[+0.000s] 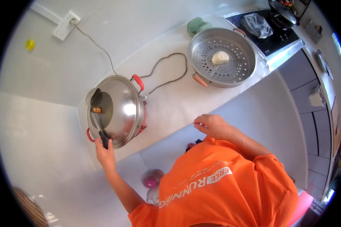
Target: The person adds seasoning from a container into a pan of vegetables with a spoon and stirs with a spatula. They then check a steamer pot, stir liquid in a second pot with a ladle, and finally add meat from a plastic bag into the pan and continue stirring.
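Observation:
My left hand (105,154) grips the black handle of a metal spatula (103,139). The spatula's blade reaches over the far left of a domed steel lid (126,93), past its wooden knob (96,110). That lid covers an electric pot with red side handles (138,82), standing on the white counter. My right hand (216,124) hovers before the counter's front edge, fingers loosely curled, thumb apart, nothing visible in it. Further right on the counter, a perforated metal steamer tier (204,51) holds one white lump (220,58), perhaps dough or a bun.
A grey cord (184,68) loops across the counter (170,105). Another runs to a wall power strip (66,26). Behind the steamer stands a green plastic object (198,26). A crumpled clear plastic bag (257,25) and a lidded black pan (284,14) sit on the black cooktop.

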Demonstrator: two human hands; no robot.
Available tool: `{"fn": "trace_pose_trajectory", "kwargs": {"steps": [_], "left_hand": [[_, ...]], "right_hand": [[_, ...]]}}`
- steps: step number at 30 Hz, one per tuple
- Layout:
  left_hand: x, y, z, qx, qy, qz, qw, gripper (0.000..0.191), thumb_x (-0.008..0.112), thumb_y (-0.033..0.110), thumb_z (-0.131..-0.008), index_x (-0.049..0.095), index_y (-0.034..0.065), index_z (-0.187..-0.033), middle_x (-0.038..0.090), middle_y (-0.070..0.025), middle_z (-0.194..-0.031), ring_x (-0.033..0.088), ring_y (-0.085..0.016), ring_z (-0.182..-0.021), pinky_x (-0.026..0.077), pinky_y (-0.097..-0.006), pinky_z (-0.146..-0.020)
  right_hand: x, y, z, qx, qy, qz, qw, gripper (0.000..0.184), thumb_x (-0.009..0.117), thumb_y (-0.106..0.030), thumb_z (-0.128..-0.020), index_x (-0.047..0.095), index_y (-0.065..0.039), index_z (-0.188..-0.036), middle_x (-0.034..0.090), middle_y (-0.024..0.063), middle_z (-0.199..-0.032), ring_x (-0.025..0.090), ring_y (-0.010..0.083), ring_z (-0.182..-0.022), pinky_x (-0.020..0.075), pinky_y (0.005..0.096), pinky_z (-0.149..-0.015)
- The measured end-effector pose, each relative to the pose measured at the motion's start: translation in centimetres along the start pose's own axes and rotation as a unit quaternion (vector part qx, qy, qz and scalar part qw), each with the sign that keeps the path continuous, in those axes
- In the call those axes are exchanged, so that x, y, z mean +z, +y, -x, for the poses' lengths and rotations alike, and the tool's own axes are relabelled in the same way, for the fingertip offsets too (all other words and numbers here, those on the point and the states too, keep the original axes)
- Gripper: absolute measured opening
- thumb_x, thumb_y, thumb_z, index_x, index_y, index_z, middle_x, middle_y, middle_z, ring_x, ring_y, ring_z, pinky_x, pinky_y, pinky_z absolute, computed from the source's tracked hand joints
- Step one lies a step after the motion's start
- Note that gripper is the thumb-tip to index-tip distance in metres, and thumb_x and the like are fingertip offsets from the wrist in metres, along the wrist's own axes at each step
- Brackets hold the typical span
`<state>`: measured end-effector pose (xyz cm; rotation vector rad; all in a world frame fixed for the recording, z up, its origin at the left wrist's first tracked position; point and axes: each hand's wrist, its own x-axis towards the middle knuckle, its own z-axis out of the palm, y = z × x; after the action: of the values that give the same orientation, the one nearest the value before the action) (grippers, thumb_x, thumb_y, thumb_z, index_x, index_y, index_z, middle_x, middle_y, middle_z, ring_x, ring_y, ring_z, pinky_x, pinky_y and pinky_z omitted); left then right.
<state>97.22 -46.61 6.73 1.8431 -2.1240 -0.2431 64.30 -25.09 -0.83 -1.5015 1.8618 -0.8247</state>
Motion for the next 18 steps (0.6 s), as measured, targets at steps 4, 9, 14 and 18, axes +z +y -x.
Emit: {"fn": "trace_pose_trajectory", "kwargs": {"steps": [4,9,14,18], "left_hand": [[2.2,-3.7,0.4,0.119,0.151,0.036,0.981,0.039,0.067,0.024,-0.081,0.051,0.0023,-0.109,0.058,-0.0125,-0.087,0.058,-0.025,-0.080,0.046,-0.0348,-0.074],[3.7,-0.9,-1.0,0.030,0.066,0.105,0.992,0.042,0.069,0.027,-0.080,0.052,0.0029,-0.109,0.060,-0.0125,-0.085,0.059,-0.023,-0.078,0.046,-0.0335,-0.070],[1.5,0.3,-1.0,-0.031,0.066,0.080,0.994,0.041,0.069,0.026,-0.078,0.053,0.0032,-0.108,0.058,-0.0101,-0.075,0.057,-0.023,-0.071,0.044,-0.0343,-0.065],[1.4,1.4,-2.1,-0.020,0.074,0.057,0.995,0.038,0.069,0.026,-0.078,0.055,0.0038,-0.105,0.058,-0.0083,-0.072,0.057,-0.020,-0.069,0.044,-0.0333,-0.063]], "right_hand": [[-1.4,1.4,0.2,-0.005,-0.005,-0.045,0.999,0.018,0.058,-0.016,-0.085,0.062,-0.003,-0.096,0.064,0.0131,-0.092,0.063,0.0282,-0.078,0.0502,0.0361,-0.068],[-3.9,3.5,1.0,0.030,-0.004,-0.079,0.996,0.017,0.058,-0.016,-0.084,0.062,-0.003,-0.094,0.064,0.0143,-0.088,0.062,0.0297,-0.074,0.0501,0.0349,-0.066],[-5.7,4.2,0.6,-0.005,-0.023,-0.068,0.997,0.017,0.058,-0.014,-0.083,0.061,-0.002,-0.095,0.064,0.0140,-0.087,0.062,0.0289,-0.073,0.0497,0.0349,-0.065],[-7.0,4.6,0.5,0.022,-0.053,-0.057,0.997,0.018,0.058,-0.012,-0.084,0.061,-0.001,-0.097,0.064,0.0140,-0.090,0.062,0.0276,-0.078,0.0491,0.0332,-0.068]]}}
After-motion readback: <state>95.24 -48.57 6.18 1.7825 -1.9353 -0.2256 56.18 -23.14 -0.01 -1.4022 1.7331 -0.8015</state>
